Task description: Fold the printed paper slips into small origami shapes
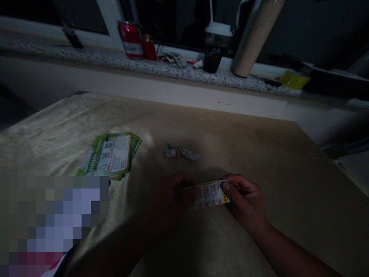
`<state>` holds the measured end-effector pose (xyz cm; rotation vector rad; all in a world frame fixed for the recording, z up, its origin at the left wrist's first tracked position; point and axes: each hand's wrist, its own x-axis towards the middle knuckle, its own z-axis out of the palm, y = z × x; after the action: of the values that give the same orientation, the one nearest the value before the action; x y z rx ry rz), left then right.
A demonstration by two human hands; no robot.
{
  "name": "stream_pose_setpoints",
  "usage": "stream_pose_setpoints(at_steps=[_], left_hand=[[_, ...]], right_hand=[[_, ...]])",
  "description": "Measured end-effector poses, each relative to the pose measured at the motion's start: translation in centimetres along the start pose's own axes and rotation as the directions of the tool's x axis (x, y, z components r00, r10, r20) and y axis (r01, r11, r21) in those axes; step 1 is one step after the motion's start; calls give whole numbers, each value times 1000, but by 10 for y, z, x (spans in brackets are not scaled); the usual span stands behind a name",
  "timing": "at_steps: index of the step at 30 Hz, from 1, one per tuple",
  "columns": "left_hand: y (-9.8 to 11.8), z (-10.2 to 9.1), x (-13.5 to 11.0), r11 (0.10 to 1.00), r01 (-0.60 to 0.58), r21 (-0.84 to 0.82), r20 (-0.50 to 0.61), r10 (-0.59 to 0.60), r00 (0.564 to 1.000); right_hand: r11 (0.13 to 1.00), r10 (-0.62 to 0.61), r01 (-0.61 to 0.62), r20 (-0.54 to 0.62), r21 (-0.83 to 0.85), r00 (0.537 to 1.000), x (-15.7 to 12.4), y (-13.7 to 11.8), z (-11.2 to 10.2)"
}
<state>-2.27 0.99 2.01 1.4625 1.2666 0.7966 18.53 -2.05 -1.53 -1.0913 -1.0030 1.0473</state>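
Between my two hands, just above the table, is a small printed paper (211,195) with orange and white blocks and a yellow corner. My right hand (245,200) pinches its right end, thumb on top. At the left end, in deep shadow, the fingers of my left hand (175,196) close on the paper. Beyond my hands lie two crumpled or folded printed papers (190,155), close together. To the left, a fanned stack of green printed leaflets (115,154) rests on the table.
The table (276,165) has a pale, wrinkled cover. Behind it, a speckled sill (178,73) holds a red can (131,40), a red jar (149,48), a crumpled wrapper (175,59), a lidded cup (213,50) and a cardboard tube (256,38). A pixelated patch hides the lower left.
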Motion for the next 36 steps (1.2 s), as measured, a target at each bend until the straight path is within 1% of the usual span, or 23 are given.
stream_pose_setpoints(at_steps=[2, 5, 8, 10, 11, 13, 15, 17, 19, 21, 23, 26, 28, 32, 36], left_hand=[[2, -2, 0, 987, -93, 127, 30, 90, 995], [3, -3, -1, 931, -250, 268, 90, 234, 968], [1, -4, -2, 876, -362, 317, 135, 337, 932], [1, -4, -3, 877, -380, 293, 146, 352, 925], [2, -4, -3, 892, -366, 266, 138, 341, 930], [2, -4, -4, 934, -303, 189, 95, 289, 952], [2, -2, -4, 969, -234, 78, 31, 232, 972], [-1, 2, -5, 982, -180, -62, -26, 178, 984], [-5, 9, -6, 973, -129, -192, -70, 118, 991], [-8, 16, -7, 962, -104, -253, -88, 85, 993], [-10, 21, -9, 955, -97, -281, -93, 74, 993], [-11, 26, -11, 957, -84, -278, -93, 60, 994], [-11, 27, -12, 959, -71, -276, -95, 46, 994], [-9, 25, -10, 953, -45, -299, -142, 2, 990], [-8, 17, -6, 932, -23, -363, -174, -44, 984]], right_hand=[[994, -71, 73, 32, -79, 997, -1, -2, 1], [962, -184, 203, 115, -183, 976, -3, -6, 2], [925, -282, 322, 201, -203, 938, -4, -9, 3], [925, -283, 322, 200, -201, 938, -5, -10, 3], [936, -258, 292, 180, -195, 949, -5, -11, 4], [967, -185, 206, 141, -151, 973, -5, -13, 4], [990, -113, 123, 141, -64, 984, -5, -14, 6], [999, -45, 43, 177, 15, 983, -6, -14, 9], [997, 19, -33, 210, 64, 977, -6, -13, 12], [992, 72, -93, 223, 86, 972, -8, -10, 15], [991, 94, -111, 208, 70, 974, -9, -8, 16], [996, 86, -90, 173, 14, 981, -9, -5, 17], [997, 76, -78, 156, 5, 985, -9, -4, 16], [996, 77, -81, 151, 20, 985, -6, -6, 15], [997, 51, -58, 152, 43, 987, -1, -8, 15]])
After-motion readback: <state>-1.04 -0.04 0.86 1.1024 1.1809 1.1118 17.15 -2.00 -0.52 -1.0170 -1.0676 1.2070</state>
